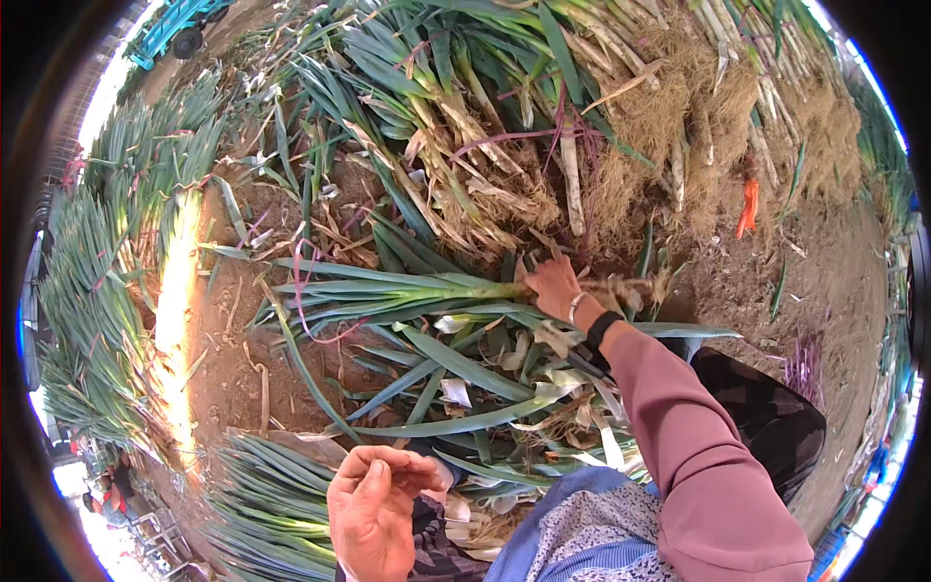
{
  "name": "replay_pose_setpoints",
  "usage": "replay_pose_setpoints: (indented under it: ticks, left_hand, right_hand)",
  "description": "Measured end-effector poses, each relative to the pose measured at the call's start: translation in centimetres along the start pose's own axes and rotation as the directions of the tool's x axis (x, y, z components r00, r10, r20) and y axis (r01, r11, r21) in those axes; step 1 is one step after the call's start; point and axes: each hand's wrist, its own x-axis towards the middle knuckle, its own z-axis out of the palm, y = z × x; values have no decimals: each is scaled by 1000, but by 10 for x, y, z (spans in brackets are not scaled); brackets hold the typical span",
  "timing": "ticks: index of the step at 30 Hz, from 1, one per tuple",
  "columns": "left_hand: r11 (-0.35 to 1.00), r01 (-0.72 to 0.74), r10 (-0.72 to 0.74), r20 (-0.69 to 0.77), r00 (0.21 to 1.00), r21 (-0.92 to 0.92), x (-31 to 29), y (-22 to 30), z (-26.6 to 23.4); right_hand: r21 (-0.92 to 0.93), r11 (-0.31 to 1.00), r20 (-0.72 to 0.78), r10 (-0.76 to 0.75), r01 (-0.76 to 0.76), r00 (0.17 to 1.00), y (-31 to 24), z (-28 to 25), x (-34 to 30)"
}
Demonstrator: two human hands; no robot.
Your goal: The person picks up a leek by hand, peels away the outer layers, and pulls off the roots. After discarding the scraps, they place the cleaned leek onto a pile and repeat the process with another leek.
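Near the middle, my right hand [555, 289] is closed round the pale stem of a large green onion [427, 288]. Its green leaves fan out to the left, and a thin pale end with roots shows past my hand on the right. My left hand [376, 504] is held low at the front, loosely cupped, with nothing visible in it. Loose leaves and peeled skins [495, 373] lie between my two hands. Below left, beside my left hand, rests a pile of trimmed green onions [267, 500].
Uncleaned green onions with shaggy roots [621, 184] are heaped at the far side, some tied with purple string [567, 131]. Upright-leaved bundles [116, 320] line the left. An orange-red piece [748, 206] and purple strings [803, 367] lie on bare soil at right. A blue cart [175, 29] stands far left.
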Motion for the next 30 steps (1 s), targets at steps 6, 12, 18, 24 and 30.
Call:
replay_pose_setpoints:
  ticks: [6, 12, 18, 24, 30]
  left_hand:
    - [998, 4, 5, 135, 991, -63, -5, -3, -8]
    - [999, -15, 27, 257, 966, -49, -5, -17, -12]
    - [1000, -22, 21, 370, 929, 0, 6, -35, -7]
    - [989, -124, 79, 417, 906, 82, 12, -29, 5]
    - [972, -221, 168, 431, 887, 76, 18, -30, 17]
  right_hand:
    - [53, 996, -514, -37, 75, 857, -16, -81, -79]
    - [-161, 939, -856, 21, -305, 516, 4, -220, -159]
    - [-92, 901, -975, 5, -424, 223, 9, -285, -247]
    - [483, 837, -703, 546, -256, 456, -49, -195, -247]
    - [920, 208, -391, 545, 332, 742, -145, -135, -244]
